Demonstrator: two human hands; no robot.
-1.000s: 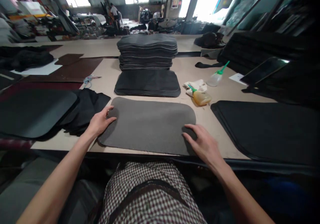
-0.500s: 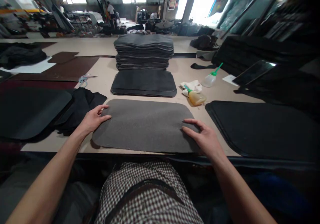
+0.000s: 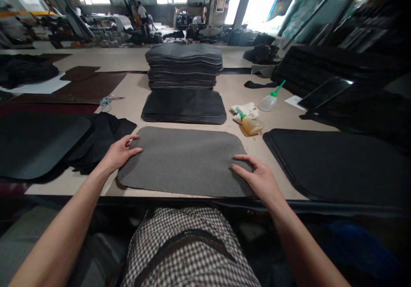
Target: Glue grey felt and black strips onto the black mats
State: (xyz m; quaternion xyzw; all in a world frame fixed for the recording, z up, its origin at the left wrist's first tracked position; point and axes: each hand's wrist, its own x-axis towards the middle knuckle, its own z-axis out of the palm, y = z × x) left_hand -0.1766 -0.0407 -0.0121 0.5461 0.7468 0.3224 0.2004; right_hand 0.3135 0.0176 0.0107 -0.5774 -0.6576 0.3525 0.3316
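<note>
A grey, round-cornered flat panel (image 3: 186, 161) lies on the table in front of me, its near side along the table edge. At its left end rests my left hand (image 3: 121, 152), thumb on the top face and fingers apart near the far left corner. My right hand (image 3: 258, 173) touches the right end, with thumb and forefinger spread over the surface; its other fingers are partly hidden. Just beyond lie a few black panels (image 3: 184, 105) of similar shape. Behind those rises a tall stack of dark panels (image 3: 183, 64).
Right of centre are a bottle of amber liquid (image 3: 252, 125), a clear green-tipped bottle (image 3: 268, 102) and a white cloth (image 3: 248, 108). Large black panels lie right (image 3: 334, 163) and left (image 3: 38, 143). Scissors (image 3: 106, 103) sit beyond black fabric (image 3: 107, 135). A phone (image 3: 326, 92) leans at right.
My right hand has slid slightly left and toward me on the grey panel. The left hand has stayed nearly in place.
</note>
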